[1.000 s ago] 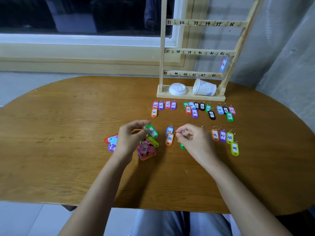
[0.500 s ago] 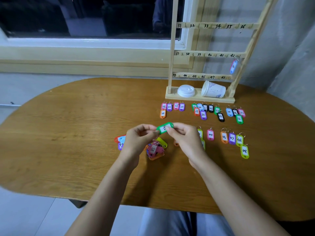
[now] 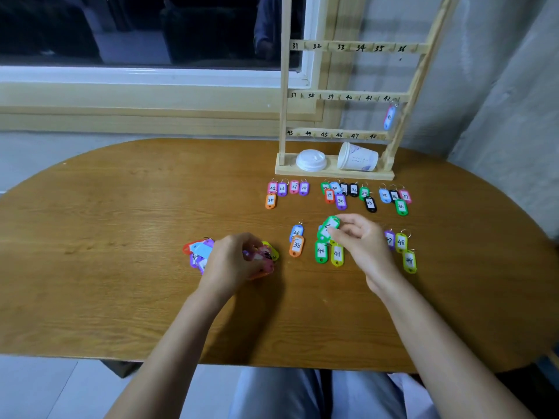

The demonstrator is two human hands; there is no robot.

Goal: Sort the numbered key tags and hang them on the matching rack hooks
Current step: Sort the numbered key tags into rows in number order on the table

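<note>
My right hand [image 3: 360, 237] pinches a green key tag [image 3: 331, 223] just above the green 40 tag [image 3: 321, 251] and the yellow 41 tag [image 3: 337, 254]. My left hand [image 3: 233, 261] rests on the unsorted pile of tags [image 3: 199, 252], its fingers curled round a pink tag [image 3: 264, 258]. Sorted tags lie in rows: 25 to 28 [image 3: 287, 189], 29 to 33 [image 3: 348, 193], 35 to 37 [image 3: 394, 198]. The wooden rack [image 3: 348, 96] stands at the back with numbered hooks. One blue tag [image 3: 390, 117] hangs under hook 42.
A white lid [image 3: 311, 160] and a tipped paper cup [image 3: 358, 158] lie on the rack's base. Two 38 tags [image 3: 296, 238] lie mid-table; tags 47 and 48 [image 3: 400, 241] sit right of my right hand. The oval table's front edge [image 3: 272, 362] is near my lap.
The green tag passed from both hands to my right hand alone, which carried it right over the 40 and 41 tags. My left hand dropped back onto the pile.
</note>
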